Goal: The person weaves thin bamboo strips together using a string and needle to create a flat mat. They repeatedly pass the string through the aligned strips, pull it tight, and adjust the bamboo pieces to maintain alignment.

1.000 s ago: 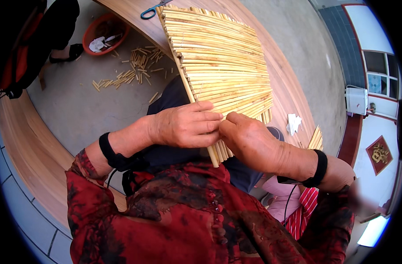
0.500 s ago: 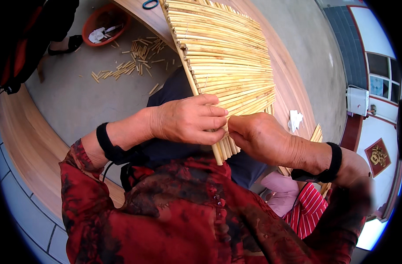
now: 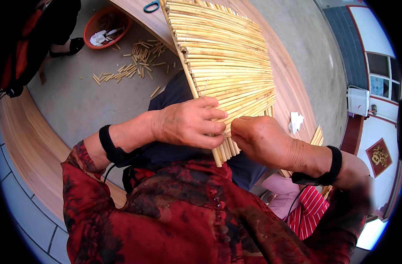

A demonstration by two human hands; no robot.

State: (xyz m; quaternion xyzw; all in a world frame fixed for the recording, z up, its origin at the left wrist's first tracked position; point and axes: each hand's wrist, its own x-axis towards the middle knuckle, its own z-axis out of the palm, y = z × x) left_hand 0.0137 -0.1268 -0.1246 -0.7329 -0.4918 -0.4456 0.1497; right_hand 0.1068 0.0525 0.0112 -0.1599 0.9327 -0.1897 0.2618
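A mat of pale yellow reed-like sticks (image 3: 225, 48), laid side by side, slants across my lap and the wooden table. My left hand (image 3: 192, 123) grips its near left edge, fingers curled over the sticks. Just to the right, my right hand (image 3: 260, 136) is pinched close on the mat's near part; what lies between finger and thumb is too small to make out, though a thin strand seems to show there.
Blue-handled scissors (image 3: 151, 6), crumpled white paper (image 3: 296, 122) and more sticks (image 3: 316, 137) are on the table (image 3: 293, 88). Short offcuts (image 3: 141, 55) and an orange basin (image 3: 92, 26) are on the floor. One person stands upper left (image 3: 67, 46); another in striped red sits lower right (image 3: 311, 207).
Compared with a second ago, the mat and both hands appear shifted slightly right in the picture. My right hand stays pinched, with small finger movements beside my left hand.
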